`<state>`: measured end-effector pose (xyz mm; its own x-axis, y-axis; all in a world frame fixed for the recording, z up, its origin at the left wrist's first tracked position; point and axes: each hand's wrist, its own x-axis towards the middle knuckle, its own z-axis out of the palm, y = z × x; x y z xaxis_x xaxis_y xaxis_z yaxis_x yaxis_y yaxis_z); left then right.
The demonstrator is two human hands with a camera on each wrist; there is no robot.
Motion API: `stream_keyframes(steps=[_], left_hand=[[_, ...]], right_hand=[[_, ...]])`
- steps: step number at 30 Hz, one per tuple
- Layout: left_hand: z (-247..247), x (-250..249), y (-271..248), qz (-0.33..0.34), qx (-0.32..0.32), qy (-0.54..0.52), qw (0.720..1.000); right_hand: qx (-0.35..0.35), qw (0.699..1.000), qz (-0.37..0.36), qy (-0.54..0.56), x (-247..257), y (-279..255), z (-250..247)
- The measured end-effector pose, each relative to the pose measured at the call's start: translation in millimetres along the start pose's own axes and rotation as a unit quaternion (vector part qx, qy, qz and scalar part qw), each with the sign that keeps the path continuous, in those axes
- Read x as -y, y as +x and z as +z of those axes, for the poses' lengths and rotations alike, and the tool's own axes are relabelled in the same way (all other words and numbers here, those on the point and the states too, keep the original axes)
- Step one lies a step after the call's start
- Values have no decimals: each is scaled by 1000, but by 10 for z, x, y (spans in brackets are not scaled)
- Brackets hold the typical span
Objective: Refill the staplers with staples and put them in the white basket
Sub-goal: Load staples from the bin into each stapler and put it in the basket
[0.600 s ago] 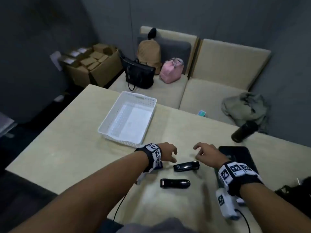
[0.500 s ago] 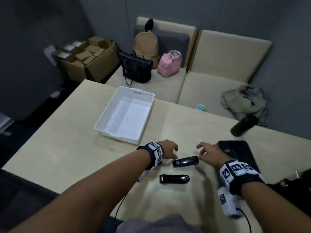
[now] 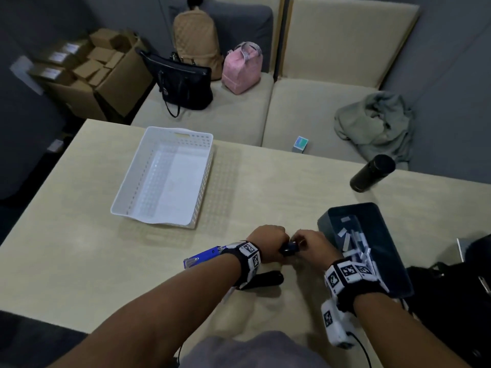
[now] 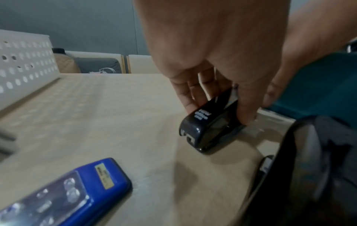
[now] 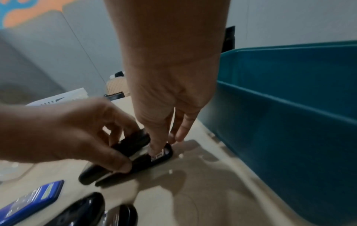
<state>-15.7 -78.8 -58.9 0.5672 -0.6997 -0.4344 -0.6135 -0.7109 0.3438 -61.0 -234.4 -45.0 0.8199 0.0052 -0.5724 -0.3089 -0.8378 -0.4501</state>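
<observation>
Grip check first: my left hand (image 3: 269, 244) is curled around the black stapler (image 4: 209, 126), thumb on one side and fingers on the other, pinning it to the desk (image 3: 79, 235) near the front edge, just beside the teal bin (image 3: 393, 274). My right hand (image 3: 312, 247) has its fingertips (image 5: 156, 147) down in the nose end of the same stapler, pinching at the little metal part there. It looks cracked open, top arm lifted off the base, so I'd say I'm mid-refill on this one.

Handling-wise it's small, hard plastic and glossy, so probably light and a bit slippery. I'd keep holding it by the sides of the base and not squeeze the top, since that'd likely snap it closed on my fingers. The staple strips (image 3: 353, 243) in the bin look thin and brittle, so those want a gentle pinch along their length.

A second black stapler (image 3: 268, 278) lies closer to the front edge, partly under my left wrist, and a blue stapler (image 3: 202, 257) sits just left of that wrist. The white basket (image 3: 183, 132) is toward the far-left part of the desk with no staplers in it yet.

Labels: there's white print on the black one's top and a yellowish sticker on the blue one, both too blurry for me to read.
</observation>
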Motion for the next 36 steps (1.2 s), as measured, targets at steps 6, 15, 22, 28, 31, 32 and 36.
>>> stream_keyframes(steps=[6, 15, 22, 28, 31, 32, 36], left_hand=[[-218, 132, -183, 26, -94, -95, 991], [-331, 625, -456, -106, -122, -356, 921], [-419, 1045, -458, -154, -5, -25, 988], [-305, 704, -223, -42, 23, 28, 998], [-136, 414, -34, 4, 25, 95, 995], [-99, 341, 3, 7, 18, 112, 994], [-65, 148, 98, 9, 8, 128, 992]], right_hand=[[-45, 997, 26, -59, -15, -8, 74], [-76, 992, 15, -98, -22, 64, 256], [-131, 985, -11, -114, -24, -16, 295], [-68, 985, -23, -156, 54, -9, 208], [-55, 988, -25, -140, 83, -65, 111], [-69, 989, -40, -122, 87, -92, 51], [-199, 963, -179, -17, -29, -297, -382]])
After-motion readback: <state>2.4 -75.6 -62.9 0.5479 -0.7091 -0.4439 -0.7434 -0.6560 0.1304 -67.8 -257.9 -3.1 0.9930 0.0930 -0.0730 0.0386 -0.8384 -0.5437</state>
